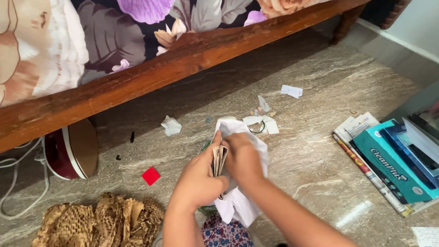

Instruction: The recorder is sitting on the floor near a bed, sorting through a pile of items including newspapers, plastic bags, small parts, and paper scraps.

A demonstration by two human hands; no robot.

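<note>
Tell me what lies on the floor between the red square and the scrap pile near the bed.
In the head view, between the red square and the scrap pile lies one crumpled white paper; otherwise bare marble floor.

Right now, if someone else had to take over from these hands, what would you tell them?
Left hand: grip closed on a thin stack of folded papers.
Right hand: fingers on the same stack, white paper draped under it.
Done: some scraps are gathered in hand.
Left on the stone floor: a crumpled white scrap, a red square, torn bits with a ring, a small white slip.
Brown honeycomb paper lies by the left arm.
</note>
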